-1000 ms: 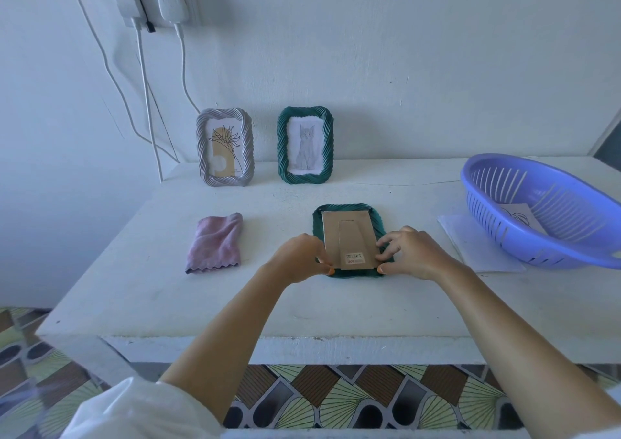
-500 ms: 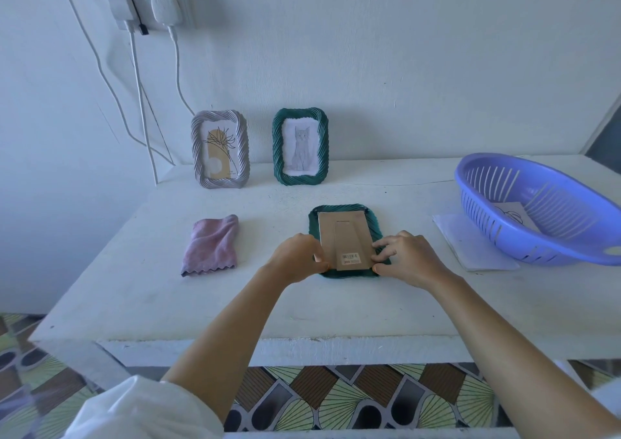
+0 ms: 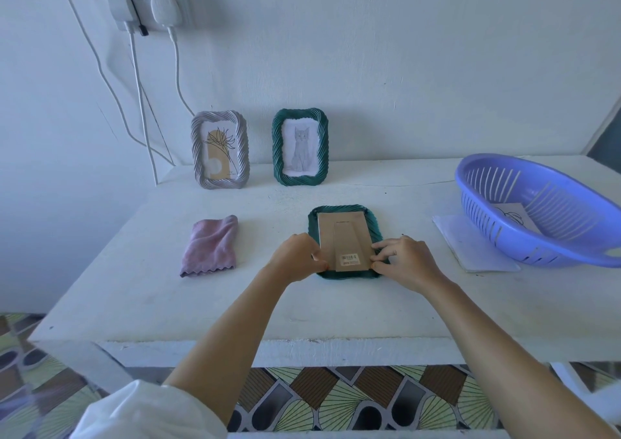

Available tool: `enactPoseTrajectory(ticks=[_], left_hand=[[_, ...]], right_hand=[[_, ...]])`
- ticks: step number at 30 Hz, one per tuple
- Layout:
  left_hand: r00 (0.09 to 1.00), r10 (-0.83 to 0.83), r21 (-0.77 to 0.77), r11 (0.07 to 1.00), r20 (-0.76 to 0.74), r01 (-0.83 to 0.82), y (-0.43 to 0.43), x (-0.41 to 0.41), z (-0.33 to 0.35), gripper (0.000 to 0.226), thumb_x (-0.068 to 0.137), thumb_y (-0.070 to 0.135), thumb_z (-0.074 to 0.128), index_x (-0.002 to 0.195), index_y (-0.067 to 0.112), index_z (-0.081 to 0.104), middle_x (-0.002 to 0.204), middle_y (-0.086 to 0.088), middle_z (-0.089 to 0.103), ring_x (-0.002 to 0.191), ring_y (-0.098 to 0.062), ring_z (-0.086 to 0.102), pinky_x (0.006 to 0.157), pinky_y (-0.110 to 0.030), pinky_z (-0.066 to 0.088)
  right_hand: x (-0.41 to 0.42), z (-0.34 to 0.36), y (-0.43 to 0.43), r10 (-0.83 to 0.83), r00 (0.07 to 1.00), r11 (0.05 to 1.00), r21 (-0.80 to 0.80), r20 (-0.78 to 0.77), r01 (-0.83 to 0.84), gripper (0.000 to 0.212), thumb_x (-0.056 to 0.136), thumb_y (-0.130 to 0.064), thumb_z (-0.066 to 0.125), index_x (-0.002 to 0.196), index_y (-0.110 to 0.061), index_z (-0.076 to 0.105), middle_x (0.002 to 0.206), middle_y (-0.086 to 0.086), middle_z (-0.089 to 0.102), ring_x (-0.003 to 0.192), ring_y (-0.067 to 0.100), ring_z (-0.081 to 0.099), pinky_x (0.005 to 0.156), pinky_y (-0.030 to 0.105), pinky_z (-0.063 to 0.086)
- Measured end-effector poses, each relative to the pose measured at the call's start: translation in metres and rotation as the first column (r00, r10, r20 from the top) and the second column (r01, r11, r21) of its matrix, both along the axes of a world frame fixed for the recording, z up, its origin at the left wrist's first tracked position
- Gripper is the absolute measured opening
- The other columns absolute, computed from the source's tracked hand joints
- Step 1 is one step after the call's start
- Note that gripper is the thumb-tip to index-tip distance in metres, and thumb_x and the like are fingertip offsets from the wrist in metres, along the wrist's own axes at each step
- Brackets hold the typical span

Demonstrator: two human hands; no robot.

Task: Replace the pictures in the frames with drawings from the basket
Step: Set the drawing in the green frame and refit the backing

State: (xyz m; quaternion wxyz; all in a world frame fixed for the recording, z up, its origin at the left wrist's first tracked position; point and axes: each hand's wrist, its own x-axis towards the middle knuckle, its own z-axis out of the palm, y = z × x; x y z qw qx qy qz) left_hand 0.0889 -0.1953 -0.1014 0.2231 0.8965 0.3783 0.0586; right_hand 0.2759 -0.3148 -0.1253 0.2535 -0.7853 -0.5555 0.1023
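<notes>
A dark green frame (image 3: pixel 344 210) lies face down in the middle of the white table (image 3: pixel 134 297), its brown cardboard back (image 3: pixel 342 237) and stand facing up. My left hand (image 3: pixel 297 253) holds the frame's near left edge with curled fingers. My right hand (image 3: pixel 405 260) pinches the near right edge of the cardboard back. Against the wall stand a grey frame (image 3: pixel 220 151) with a plant print and a green frame (image 3: pixel 300 148) with a cat drawing. The blue basket (image 3: pixel 537 216) at the right holds a drawing (image 3: pixel 514 216).
A folded pink cloth (image 3: pixel 210 245) lies left of the face-down frame. White paper (image 3: pixel 470 247) sticks out from under the basket. Cables (image 3: pixel 137 102) hang from a wall socket down behind the table's back left corner.
Both hands stay at the near end of the face-down frame, their fingers shifting slightly. The view has drifted a little.
</notes>
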Motion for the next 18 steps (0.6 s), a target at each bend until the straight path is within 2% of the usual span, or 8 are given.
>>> enactPoseTrajectory(ticks=[3,5,7,10,11,13,15,18], left_hand=[[1.000,0.010,-0.013,1.000,0.012,-0.010,0.000,-0.001,0.000,0.022,0.081,0.022,0.066,0.095,0.007,0.073,0.095,-0.007,0.071,0.073,-0.017,0.056,0.055,-0.020,0.039],[1.000,0.010,-0.022,1.000,0.007,-0.010,0.001,-0.001,0.000,0.024,0.081,0.025,0.067,0.096,0.007,0.073,0.096,-0.007,0.072,0.076,-0.022,0.061,0.061,-0.025,0.045],[1.000,0.008,-0.024,1.000,-0.007,-0.008,0.003,-0.001,0.000,0.025,0.082,0.027,0.067,0.098,0.009,0.073,0.101,-0.006,0.071,0.079,-0.020,0.059,0.068,-0.028,0.045],[1.000,0.015,-0.016,1.000,0.010,-0.015,0.004,-0.002,0.002,0.027,0.085,0.032,0.064,0.101,0.012,0.072,0.106,-0.004,0.070,0.082,-0.017,0.056,0.074,-0.030,0.046],[0.998,0.037,-0.024,0.999,0.060,-0.036,0.004,-0.003,0.003,0.026,0.086,0.032,0.062,0.099,0.012,0.073,0.104,-0.003,0.070,0.082,-0.016,0.057,0.075,-0.030,0.047],[0.975,0.109,-0.057,0.993,0.193,-0.100,0.007,-0.003,0.006,0.027,0.088,0.033,0.060,0.094,0.010,0.073,0.094,-0.003,0.070,0.077,-0.016,0.056,0.072,-0.029,0.046],[0.941,0.179,-0.088,0.983,0.287,-0.160,0.014,-0.005,0.008,0.031,0.090,0.033,0.057,0.091,0.007,0.073,0.084,-0.006,0.067,0.068,-0.015,0.051,0.065,-0.026,0.040],[0.909,0.235,-0.112,0.972,0.343,-0.209,0.030,-0.006,0.009,0.032,0.091,0.030,0.057,0.092,0.003,0.073,0.085,-0.013,0.070,0.063,-0.015,0.048,0.063,-0.026,0.036]], right_hand=[[0.000,0.003,0.000,0.003,1.000,1.000,-0.018,0.005,-0.003,0.012,0.078,-0.023,0.069,0.086,-0.019,0.077,0.119,-0.008,0.066,0.111,0.014,0.055,0.100,0.036,0.035],[0.002,0.007,0.002,0.013,1.000,0.999,-0.044,-0.005,-0.013,0.011,0.078,-0.024,0.069,0.083,-0.019,0.077,0.119,-0.009,0.066,0.112,0.012,0.054,0.098,0.035,0.036],[0.006,0.011,0.005,0.022,0.999,0.996,-0.083,-0.047,-0.026,0.012,0.079,-0.026,0.068,0.083,-0.018,0.077,0.119,-0.009,0.065,0.109,0.012,0.055,0.096,0.035,0.038],[0.011,0.016,0.009,0.019,0.977,0.995,-0.093,-0.212,-0.040,0.015,0.085,-0.024,0.063,0.088,-0.016,0.075,0.116,-0.009,0.066,0.082,0.000,0.054,0.081,0.027,0.041],[0.013,0.018,0.009,0.020,0.965,0.996,-0.081,-0.261,-0.043,0.015,0.087,-0.022,0.061,0.092,-0.015,0.074,0.112,-0.010,0.066,0.076,-0.002,0.050,0.074,0.023,0.041],[0.016,0.023,0.012,0.014,0.943,0.999,-0.045,-0.331,-0.031,0.016,0.089,-0.019,0.059,0.097,-0.017,0.073,0.103,-0.007,0.067,0.071,0.005,0.049,0.066,0.018,0.040],[0.021,0.026,0.018,-0.005,0.930,1.000,-0.001,-0.368,0.005,0.014,0.087,-0.017,0.061,0.094,-0.021,0.073,0.088,0.002,0.069,0.067,0.014,0.048,0.064,0.022,0.040],[0.025,0.032,0.032,-0.029,0.929,0.998,0.037,-0.370,0.046,0.014,0.084,-0.011,0.064,0.091,-0.019,0.072,0.066,-0.008,0.058,0.058,0.012,0.041,0.059,0.023,0.035]])
